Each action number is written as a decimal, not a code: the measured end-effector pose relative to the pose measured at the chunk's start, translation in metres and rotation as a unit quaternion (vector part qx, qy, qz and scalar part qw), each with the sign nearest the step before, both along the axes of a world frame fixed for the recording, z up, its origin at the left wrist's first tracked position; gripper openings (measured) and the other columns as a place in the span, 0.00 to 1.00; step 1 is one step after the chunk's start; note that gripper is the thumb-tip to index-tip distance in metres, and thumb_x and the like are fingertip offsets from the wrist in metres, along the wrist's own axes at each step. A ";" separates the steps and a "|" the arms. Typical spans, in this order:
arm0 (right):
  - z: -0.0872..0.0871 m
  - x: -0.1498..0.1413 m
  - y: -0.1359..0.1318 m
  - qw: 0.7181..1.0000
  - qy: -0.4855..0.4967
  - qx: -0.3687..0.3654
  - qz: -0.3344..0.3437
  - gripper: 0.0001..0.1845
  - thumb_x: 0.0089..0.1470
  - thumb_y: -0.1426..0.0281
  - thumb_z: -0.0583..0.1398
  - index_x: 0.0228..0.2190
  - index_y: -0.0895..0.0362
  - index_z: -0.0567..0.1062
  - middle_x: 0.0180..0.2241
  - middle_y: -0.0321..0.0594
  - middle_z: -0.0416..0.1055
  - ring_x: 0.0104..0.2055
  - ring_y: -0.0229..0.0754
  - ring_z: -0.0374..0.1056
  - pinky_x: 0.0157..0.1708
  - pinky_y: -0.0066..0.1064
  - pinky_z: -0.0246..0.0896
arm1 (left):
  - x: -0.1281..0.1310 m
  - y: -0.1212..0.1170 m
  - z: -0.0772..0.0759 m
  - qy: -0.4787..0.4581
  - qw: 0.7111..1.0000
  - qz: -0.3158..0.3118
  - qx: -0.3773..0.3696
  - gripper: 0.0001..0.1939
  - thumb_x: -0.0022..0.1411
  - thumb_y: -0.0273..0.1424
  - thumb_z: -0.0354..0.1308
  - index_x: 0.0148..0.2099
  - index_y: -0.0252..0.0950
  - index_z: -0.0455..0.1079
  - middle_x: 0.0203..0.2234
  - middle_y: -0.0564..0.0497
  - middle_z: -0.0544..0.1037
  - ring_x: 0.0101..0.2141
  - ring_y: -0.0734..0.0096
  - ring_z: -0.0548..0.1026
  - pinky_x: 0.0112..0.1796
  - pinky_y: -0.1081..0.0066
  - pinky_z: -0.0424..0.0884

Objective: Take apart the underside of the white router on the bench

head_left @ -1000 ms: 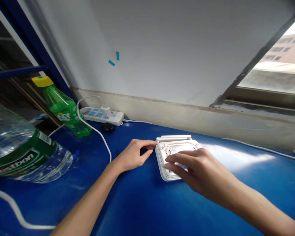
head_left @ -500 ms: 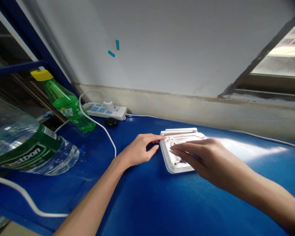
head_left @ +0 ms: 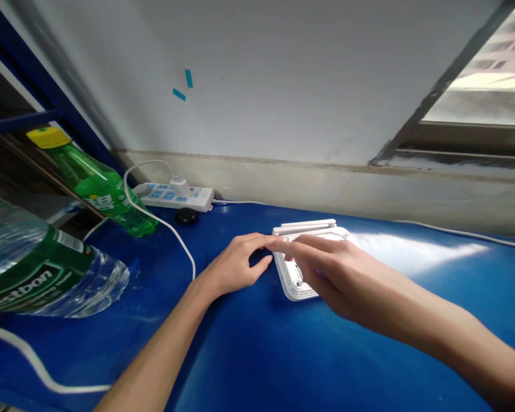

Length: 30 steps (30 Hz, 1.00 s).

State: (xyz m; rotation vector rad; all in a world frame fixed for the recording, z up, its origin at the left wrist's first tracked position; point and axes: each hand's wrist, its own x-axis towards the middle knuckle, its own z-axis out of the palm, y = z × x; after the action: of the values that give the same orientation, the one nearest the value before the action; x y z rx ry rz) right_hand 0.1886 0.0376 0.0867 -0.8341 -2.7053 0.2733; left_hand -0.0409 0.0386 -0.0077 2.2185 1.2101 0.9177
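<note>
A white router (head_left: 289,288) lies on the blue table with its perforated face, bearing round corner posts, turned up and its folded antennas (head_left: 309,224) along the far edge. My left hand (head_left: 240,264) rests at its left side, thumb apart from the fingers, fingertips at the near-left rim. Over the router's middle and left part is my right hand (head_left: 330,266), index finger stretched toward the far-left corner, close to my left fingertips. Its other fingers bend downward, and nothing held shows in them. Much of the router's face is hidden beneath this hand.
A white power strip (head_left: 201,200) with a plugged-in white charger (head_left: 179,186) sits by the wall, beside a black round object (head_left: 186,216). At left stand a green bottle (head_left: 105,197) and a large water bottle (head_left: 64,269). A white cable (head_left: 171,229) runs toward my left forearm.
My right hand has moved left across the router, its index finger now reaching the far-left corner instead of bunching over the middle. My left hand stays at the edge. The view has shifted slightly.
</note>
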 end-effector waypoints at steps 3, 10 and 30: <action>0.003 0.001 -0.002 0.999 -0.015 -0.046 0.008 0.39 0.58 0.81 0.55 0.67 0.46 0.60 0.54 0.46 0.74 0.41 0.42 0.76 0.40 0.33 0.72 | 0.000 0.000 0.000 0.002 1.000 0.006 0.001 0.19 0.66 0.26 0.59 0.58 0.40 0.74 0.52 0.48 0.81 0.52 0.59 0.78 0.55 0.63 0.73; 0.001 0.003 -0.002 0.999 -0.012 -0.041 -0.021 0.25 0.64 0.77 0.55 0.60 0.49 0.71 0.46 0.45 0.79 0.40 0.44 0.77 0.39 0.32 0.71 | 0.000 0.001 0.000 -0.010 1.000 -0.008 -0.003 0.22 0.66 0.25 0.59 0.61 0.40 0.72 0.54 0.49 0.80 0.52 0.61 0.78 0.55 0.64 0.73; -0.002 0.001 -0.009 0.997 0.005 -0.064 -0.039 0.13 0.67 0.68 0.56 0.51 0.48 0.75 0.43 0.41 0.80 0.39 0.47 0.77 0.37 0.37 0.71 | -0.001 0.001 -0.004 -0.026 0.999 -0.014 -0.013 0.25 0.66 0.24 0.60 0.63 0.43 0.71 0.52 0.50 0.80 0.48 0.64 0.79 0.53 0.65 0.73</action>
State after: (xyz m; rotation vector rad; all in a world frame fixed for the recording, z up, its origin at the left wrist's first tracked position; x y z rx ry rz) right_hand 0.1896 0.0286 0.0847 -0.9689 -2.6602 0.4362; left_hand -0.0423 0.0398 -0.0115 2.1713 1.1576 0.9378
